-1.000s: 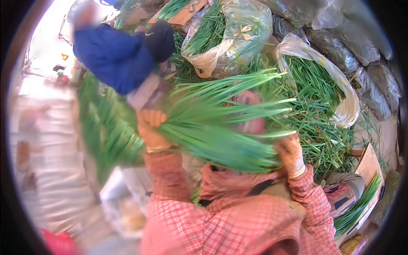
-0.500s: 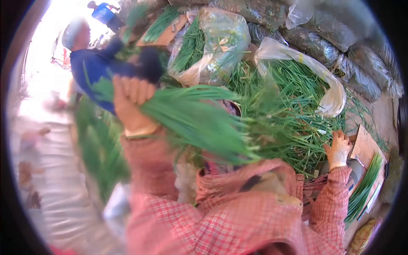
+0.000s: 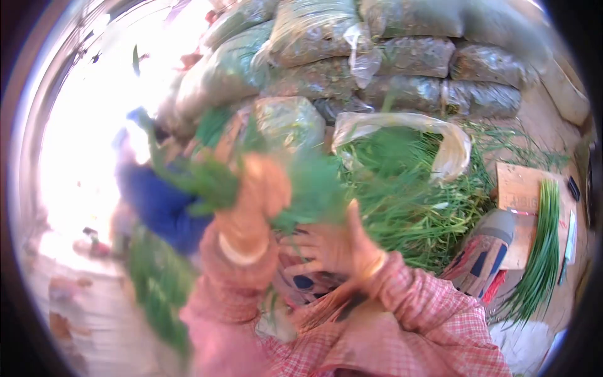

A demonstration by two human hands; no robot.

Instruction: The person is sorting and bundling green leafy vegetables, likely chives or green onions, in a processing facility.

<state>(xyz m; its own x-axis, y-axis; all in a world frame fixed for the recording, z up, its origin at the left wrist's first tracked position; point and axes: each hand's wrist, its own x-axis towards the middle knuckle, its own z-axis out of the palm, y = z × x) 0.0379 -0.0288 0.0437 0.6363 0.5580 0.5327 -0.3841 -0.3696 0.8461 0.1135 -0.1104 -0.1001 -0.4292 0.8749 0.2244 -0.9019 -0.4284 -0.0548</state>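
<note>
My left hand is closed around a bunch of green chives; leaves stick out on both sides of the fist, smeared by motion. Just below and to the right, my right hand has its fingers spread with nothing in them, under the blurred leaf ends. Loose chives and trimmings lie in a heap beyond my hands, partly inside an open clear plastic bag. At the right, a neat bundle of chives rests across a wooden board.
Full plastic sacks are stacked along the back. A person in blue sits at the left, blurred. More chives lie by my left arm. My shoe is beside the board, and a dark small object is at its edge.
My left hand has swung the chives in toward my middle. My right hand has left the board's side and come under the bunch. The view has turned right.
</note>
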